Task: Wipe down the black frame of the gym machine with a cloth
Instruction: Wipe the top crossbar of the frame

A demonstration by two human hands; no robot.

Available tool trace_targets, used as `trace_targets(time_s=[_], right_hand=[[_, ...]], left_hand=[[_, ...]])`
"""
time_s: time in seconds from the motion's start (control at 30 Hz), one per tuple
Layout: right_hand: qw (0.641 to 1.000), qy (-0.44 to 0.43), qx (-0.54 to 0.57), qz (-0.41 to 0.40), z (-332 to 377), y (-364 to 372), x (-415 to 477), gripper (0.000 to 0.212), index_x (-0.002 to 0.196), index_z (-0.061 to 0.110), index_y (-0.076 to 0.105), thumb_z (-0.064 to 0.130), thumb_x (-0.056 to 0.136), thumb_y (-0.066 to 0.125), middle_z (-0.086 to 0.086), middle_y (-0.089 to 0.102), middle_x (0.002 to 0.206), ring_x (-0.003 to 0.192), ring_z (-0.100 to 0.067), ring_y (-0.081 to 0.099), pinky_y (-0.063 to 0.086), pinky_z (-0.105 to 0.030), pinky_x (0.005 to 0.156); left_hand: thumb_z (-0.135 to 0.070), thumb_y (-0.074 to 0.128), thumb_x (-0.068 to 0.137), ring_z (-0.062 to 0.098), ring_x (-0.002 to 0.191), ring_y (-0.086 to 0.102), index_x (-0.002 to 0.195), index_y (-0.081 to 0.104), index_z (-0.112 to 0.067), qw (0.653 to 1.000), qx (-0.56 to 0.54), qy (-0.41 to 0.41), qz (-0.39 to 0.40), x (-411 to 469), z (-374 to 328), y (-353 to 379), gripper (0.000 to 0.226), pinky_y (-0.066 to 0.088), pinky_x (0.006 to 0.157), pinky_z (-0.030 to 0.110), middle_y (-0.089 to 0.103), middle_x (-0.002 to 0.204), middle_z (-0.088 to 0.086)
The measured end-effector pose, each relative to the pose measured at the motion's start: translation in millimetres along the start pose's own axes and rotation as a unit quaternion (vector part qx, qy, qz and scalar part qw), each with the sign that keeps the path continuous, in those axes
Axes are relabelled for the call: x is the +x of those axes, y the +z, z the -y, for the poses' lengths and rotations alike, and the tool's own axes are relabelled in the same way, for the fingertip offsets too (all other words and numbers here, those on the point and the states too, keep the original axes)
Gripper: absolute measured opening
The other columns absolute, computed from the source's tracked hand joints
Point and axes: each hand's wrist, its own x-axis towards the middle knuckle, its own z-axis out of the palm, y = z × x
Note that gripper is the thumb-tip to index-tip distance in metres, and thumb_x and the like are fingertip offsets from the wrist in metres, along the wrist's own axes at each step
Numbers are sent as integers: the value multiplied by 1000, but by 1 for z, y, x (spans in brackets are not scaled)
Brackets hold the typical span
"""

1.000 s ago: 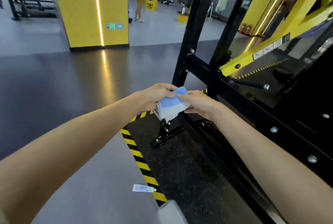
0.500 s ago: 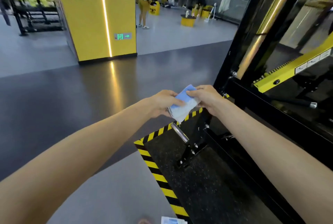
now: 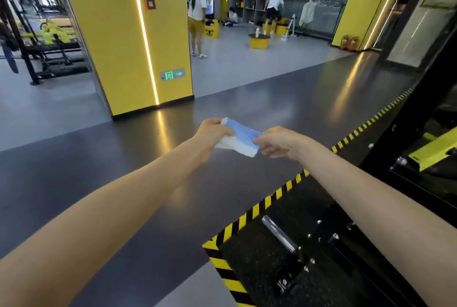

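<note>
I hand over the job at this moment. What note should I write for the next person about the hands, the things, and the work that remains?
Hands: the left hand grips the left end of the blue and white folded cloth; the right hand pinches its right end.
Things: the cloth is in the air over the dark grey floor, apart from the black metal frame of the gym machine, which stands to the right.
Done: the cloth is in hand. The picture does not show whether any of the frame is wiped.
Left: bring the cloth to the frame and wipe it down.
</note>
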Motion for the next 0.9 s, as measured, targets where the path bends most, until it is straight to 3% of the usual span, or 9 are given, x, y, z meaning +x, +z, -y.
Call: trace_targets(time_s=[0.07,0.13,0.2,0.3,0.37,0.5,0.67,0.77,0.9], right_hand=[[999,-4,-11,-31,14,4,30,45,129,7,52,22,89,66,-2,53,96,87,-18,57,46,-27,78],[998,-22,16,-62,28,6,58,43,128,16,52,23,89,67,-1,56,113,107,-18,57,47,-32,93],[995,-37,58,-76,44,5,83,37,125,18,54,19,89,66,-2,59,121,108,-16,57,47,-33,95],[988,-50,92,-112,68,-2,120,34,123,17,55,14,90,63,-3,62,113,105,-16,58,47,-30,89],[980,-57,115,-155,79,-12,143,33,120,14,57,11,88,63,-3,63,106,99,-15,60,47,-25,77],[967,-49,115,-224,80,-43,183,18,95,13,65,0,83,64,-1,64,86,82,-13,60,46,-22,69],[969,-1,83,-233,58,-102,227,19,81,18,61,0,84,64,0,61,78,71,-10,59,47,-20,60],[959,12,98,-265,46,-139,257,20,78,17,59,-2,84,63,-3,59,77,73,-13,59,52,-27,69],[948,32,100,-300,39,-183,281,19,79,17,58,-2,84,61,-7,60,84,81,-18,59,53,-32,78]], left_hand=[[0,63,83,14,68,56,96,62,-8,998,45,33,29,37,-4,-12,15,46,55,18,59,79,5],[2,63,82,11,56,52,92,61,-8,993,82,56,64,75,-11,-21,14,42,43,14,55,70,5],[2,63,82,11,52,52,94,60,-7,988,98,70,96,114,-23,-28,15,41,41,13,54,70,6],[-1,63,84,13,62,55,100,62,-11,976,99,92,172,168,-46,-27,19,44,45,14,59,78,5],[-3,64,84,15,71,59,102,63,-14,966,96,99,219,203,-56,-15,21,47,53,18,63,85,5],[-9,66,83,25,92,64,105,64,-12,947,104,89,291,265,-60,25,22,51,73,33,67,100,13],[-6,67,84,21,87,60,92,59,-17,929,108,90,342,333,-63,87,15,49,68,31,63,95,9],[-5,69,81,21,85,60,93,57,-17,923,118,98,353,373,-77,131,21,48,64,29,62,93,6],[-4,71,79,21,86,58,100,58,-13,904,120,115,394,412,-98,180,25,46,69,32,61,96,8]])
